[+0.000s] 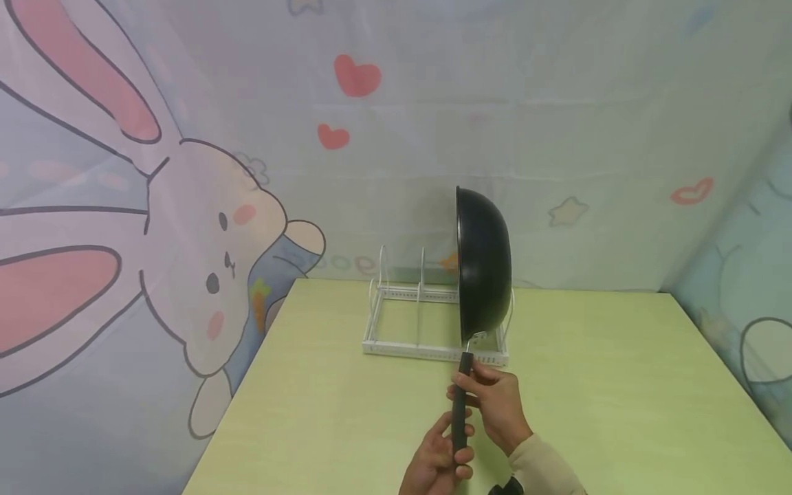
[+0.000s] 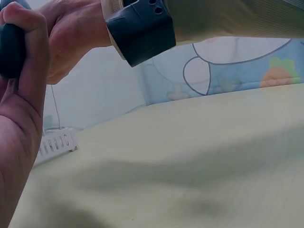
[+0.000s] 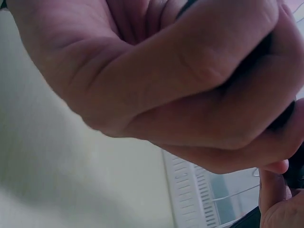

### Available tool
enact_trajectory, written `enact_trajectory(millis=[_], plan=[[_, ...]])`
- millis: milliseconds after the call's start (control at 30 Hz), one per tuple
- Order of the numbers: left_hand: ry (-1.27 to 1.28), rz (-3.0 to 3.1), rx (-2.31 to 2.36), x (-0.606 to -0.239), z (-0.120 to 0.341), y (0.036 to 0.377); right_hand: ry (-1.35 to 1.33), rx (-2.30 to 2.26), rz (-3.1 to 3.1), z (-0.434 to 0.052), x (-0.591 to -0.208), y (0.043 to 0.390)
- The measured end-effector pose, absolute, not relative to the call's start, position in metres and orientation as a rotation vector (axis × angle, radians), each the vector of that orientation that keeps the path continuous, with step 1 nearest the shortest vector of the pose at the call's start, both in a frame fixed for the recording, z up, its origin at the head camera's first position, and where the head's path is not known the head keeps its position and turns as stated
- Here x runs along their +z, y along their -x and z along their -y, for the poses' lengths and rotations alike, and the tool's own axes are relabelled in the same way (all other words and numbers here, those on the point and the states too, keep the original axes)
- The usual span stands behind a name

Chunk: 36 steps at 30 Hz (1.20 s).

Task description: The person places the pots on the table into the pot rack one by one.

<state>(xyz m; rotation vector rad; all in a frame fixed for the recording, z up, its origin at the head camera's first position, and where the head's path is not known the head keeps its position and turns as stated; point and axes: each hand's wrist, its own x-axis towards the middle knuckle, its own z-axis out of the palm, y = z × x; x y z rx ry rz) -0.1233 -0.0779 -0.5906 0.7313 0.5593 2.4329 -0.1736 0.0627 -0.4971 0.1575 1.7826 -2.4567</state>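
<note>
A black wok [image 1: 485,265] is held on its side, its opening facing left and its rounded base facing right. Its black handle [image 1: 459,416] points down toward me. My left hand [image 1: 433,457] grips the handle near its end, fingers wrapped round it. Higher up, close to the metal joint, my right hand [image 1: 500,405] pinches the same handle between thumb and fingers. In the head view the wok overlaps the right part of a white wire rack [image 1: 402,349] and hides some of it. The right wrist view is mostly filled by curled fingers [image 3: 204,95] round the dark handle.
The rack has upright wire dividers [image 1: 421,295] and stands toward the back of the pale yellow-green table [image 1: 619,399]. A printed cloth [image 1: 557,124] with a cartoon rabbit hangs behind the table. A dark wrist camera [image 2: 142,33] sits on the right wrist.
</note>
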Motion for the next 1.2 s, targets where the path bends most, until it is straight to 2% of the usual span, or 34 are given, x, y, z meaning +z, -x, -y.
enact_trajectory(millis=[733,867,1067,1200], plan=[[-0.613,-0.657,2.358,-0.593,0.088,0.119,-0.226,-2.359,-1.821,-0.063,-0.517,0.176],[-0.524,-0.909,2.319,-0.593,0.097,0.122,-0.19,-2.336,-1.843,-0.064,-0.52,0.179],[-0.241,-1.55,2.222,-0.574,0.104,0.121,-0.15,-2.295,-1.854,-0.065,-0.528,0.183],[-0.139,-1.976,2.066,-0.563,0.096,0.123,-0.163,-2.291,-1.862,-0.068,-0.536,0.185]])
